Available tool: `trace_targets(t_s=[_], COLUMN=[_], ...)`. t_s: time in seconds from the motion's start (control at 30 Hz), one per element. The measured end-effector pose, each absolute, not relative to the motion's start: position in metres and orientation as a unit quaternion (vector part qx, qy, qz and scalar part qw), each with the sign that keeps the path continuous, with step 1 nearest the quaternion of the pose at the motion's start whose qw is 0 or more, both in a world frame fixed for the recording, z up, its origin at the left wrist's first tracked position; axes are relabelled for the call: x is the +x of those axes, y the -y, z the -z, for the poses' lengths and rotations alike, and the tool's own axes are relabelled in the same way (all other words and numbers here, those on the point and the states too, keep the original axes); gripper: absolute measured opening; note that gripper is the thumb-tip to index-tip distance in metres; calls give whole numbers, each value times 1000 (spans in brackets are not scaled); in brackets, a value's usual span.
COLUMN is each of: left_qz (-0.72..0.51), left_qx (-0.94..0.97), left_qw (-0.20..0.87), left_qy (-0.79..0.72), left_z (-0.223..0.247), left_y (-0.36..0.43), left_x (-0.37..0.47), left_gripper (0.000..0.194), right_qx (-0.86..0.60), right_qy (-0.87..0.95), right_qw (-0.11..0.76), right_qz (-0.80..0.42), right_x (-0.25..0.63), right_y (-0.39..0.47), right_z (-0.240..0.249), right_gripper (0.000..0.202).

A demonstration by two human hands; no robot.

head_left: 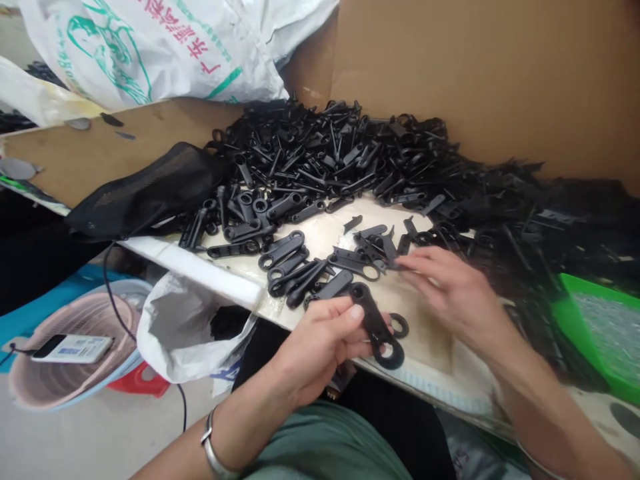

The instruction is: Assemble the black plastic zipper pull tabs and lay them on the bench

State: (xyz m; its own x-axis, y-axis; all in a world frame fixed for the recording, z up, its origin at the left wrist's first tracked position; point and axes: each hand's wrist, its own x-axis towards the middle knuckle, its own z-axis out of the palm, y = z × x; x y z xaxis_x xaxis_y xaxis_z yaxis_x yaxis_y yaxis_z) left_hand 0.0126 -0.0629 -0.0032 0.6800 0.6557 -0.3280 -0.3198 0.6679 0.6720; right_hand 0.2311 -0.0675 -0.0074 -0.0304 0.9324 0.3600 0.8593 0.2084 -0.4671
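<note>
My left hand [325, 333] is closed around a long black plastic lever [373, 317] with a round end and a larger ring at the bottom. Out over the table, my right hand [450, 293] has its fingertips together at the end of a small flat black plastic piece [390, 248], which is tilted up among similar flat pieces. A black ring [399, 325] lies just beyond the lever. Several matching black levers [285, 250] rest on the table [435, 340] to the left of the flat pieces.
A large heap of black plastic parts [340, 147] lies against a cardboard wall [480, 73]. At the right stands a green tray [580, 327] with small clear pieces. Lower left are a pink basket [30, 373] holding a white device [75, 349] and an open white sack [170, 320].
</note>
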Motion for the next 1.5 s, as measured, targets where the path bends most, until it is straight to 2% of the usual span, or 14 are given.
trace_targets(t_s=[0.07, 0.2, 0.33, 0.43, 0.6, 0.8, 0.93, 1.03, 1.17, 1.27, 1.37, 1.5], left_qz=[-283, -285, -295, -311, -314, -294, -296, -304, -274, -248, -214, -187], left_qx=[297, 338, 364, 380, 396, 492, 565, 649, 748, 777, 793, 784], left_qw=[870, 862, 850, 837, 833, 792, 747, 669, 552, 520, 503, 516], left_qy=[-274, -247, -243, -242, -226, -210, -187, -198, -247, -253, -270, -292], left_z=[5, 7, 5, 5, 10, 14, 11, 10, 10, 10, 11, 8], left_y=[63, 67, 70, 71, 72, 71, 69, 69, 69, 70, 73, 76], left_x=[15, 26, 32, 31, 30, 24, 22, 22, 20, 20, 22, 26], left_gripper=[26, 29, 28, 28, 30, 32, 34, 38, 28, 21, 15, 16], right_qx=[-632, -634, -634, -634, -633, -644, -598, -572, -575, -580, -605, -646], right_qy=[655, 534, 524, 515, 474, 440, 507, 530, 526, 518, 540, 549], right_qw=[376, 424, 424, 430, 399, 347, 339, 355, 386, 423, 434, 447], right_qz=[-175, -366, -378, -384, -463, -521, -519, -515, -493, -465, -392, -286], right_x=[230, 210, 195, 194, 198, 210, 212, 211, 212, 206, 193, 179], right_y=[86, 117, 120, 116, 110, 106, 107, 111, 122, 130, 134, 137], right_z=[-2, -15, -15, -13, -12, -15, -7, -1, -4, -13, -14, -2], right_gripper=[19, 39, 33, 39, 54, 53, 41, 40, 40, 39, 22, 21])
